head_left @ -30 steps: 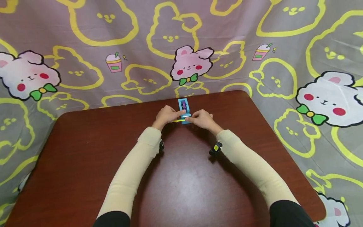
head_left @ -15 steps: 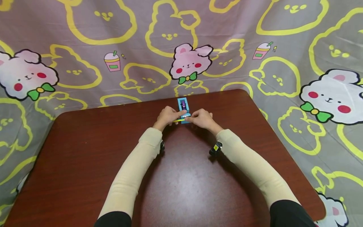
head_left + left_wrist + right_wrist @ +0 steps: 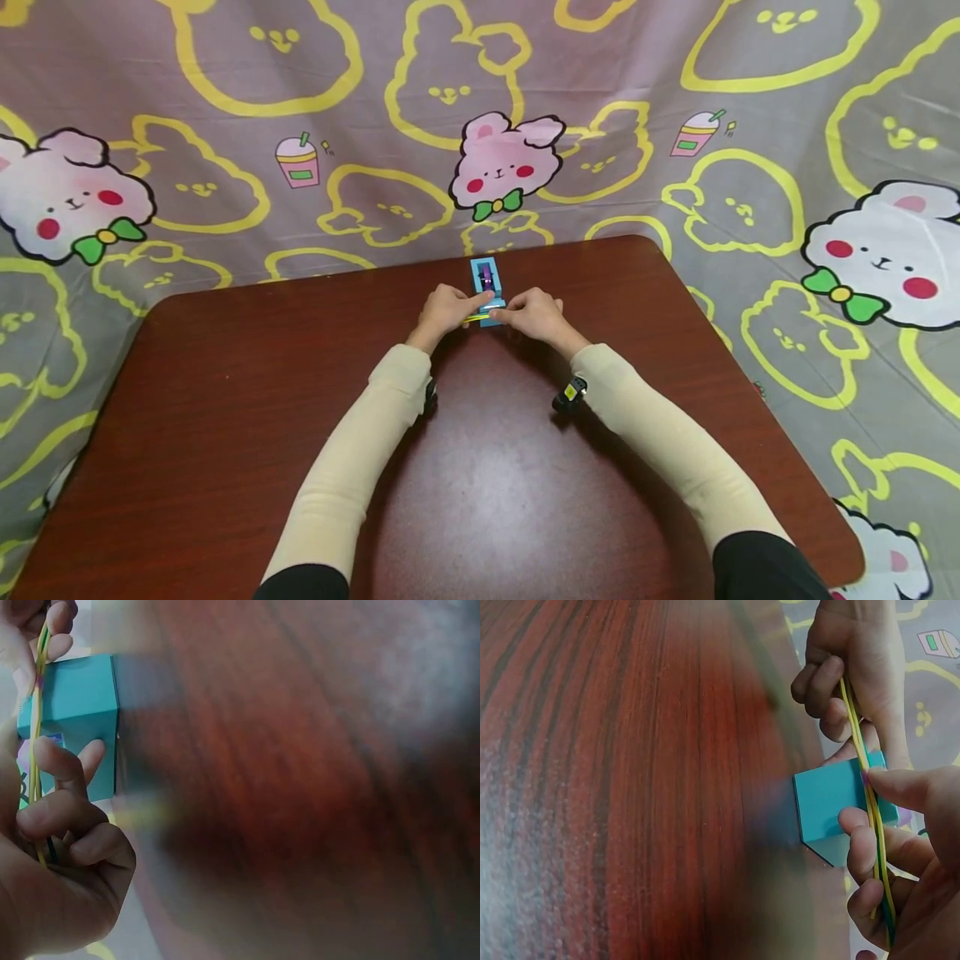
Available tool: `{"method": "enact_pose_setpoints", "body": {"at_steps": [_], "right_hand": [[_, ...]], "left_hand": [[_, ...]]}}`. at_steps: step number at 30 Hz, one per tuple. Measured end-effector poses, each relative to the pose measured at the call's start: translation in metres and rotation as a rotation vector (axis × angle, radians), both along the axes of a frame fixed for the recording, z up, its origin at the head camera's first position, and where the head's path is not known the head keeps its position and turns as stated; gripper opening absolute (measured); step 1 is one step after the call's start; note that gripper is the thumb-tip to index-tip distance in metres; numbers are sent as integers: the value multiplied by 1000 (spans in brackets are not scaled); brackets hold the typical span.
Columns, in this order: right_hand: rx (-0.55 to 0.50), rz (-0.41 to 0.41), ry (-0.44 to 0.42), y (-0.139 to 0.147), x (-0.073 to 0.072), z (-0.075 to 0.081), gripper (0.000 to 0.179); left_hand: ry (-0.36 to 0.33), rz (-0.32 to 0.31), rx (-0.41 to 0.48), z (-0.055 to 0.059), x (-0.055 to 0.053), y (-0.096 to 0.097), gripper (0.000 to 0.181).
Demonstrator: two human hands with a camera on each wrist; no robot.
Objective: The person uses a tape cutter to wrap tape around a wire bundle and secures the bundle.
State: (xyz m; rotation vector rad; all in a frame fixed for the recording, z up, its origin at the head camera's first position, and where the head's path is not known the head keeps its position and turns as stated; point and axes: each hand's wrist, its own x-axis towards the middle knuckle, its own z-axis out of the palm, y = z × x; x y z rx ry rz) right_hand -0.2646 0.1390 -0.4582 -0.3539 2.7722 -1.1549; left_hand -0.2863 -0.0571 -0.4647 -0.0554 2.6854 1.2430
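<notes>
My left hand [image 3: 448, 308] and right hand [image 3: 536, 312] meet near the far edge of the table, in front of a blue box [image 3: 82, 686]. Between them runs a bundle of thin yellow and green strands [image 3: 855, 724], with a small pink spot partway along. Curled fingers of my left hand grip one end. My right hand pinches the strands between thumb and fingers, and their other end runs into its palm. In the head view, a purple item [image 3: 487, 277] shows inside the box's dark opening. My fingers partly hide the box.
The dark red-brown wooden table [image 3: 247, 417] extends around both forearms. Close behind the box hangs a grey cloth [image 3: 420, 75] printed with rabbits and cups. A black wrist camera [image 3: 570, 395] sits under the right sleeve.
The left hand and forearm have shifted very slightly to the right. Both hands keep hold of the strands, and the box stays in place.
</notes>
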Motion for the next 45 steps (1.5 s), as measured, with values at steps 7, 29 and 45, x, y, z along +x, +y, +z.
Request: {"method": "enact_pose_setpoints", "body": {"at_steps": [7, 29, 45], "right_hand": [[-24, -26, 28, 0, -1, -7, 46], [-77, -47, -7, 1, 1, -13, 45], [-130, -50, -64, 1, 0, -13, 45]], "left_hand": [[-8, 28, 99, -7, -1, 0, 65], [3, 29, 133, -16, -2, 1, 65], [-10, 39, 145, -14, -1, 2, 62]]}}
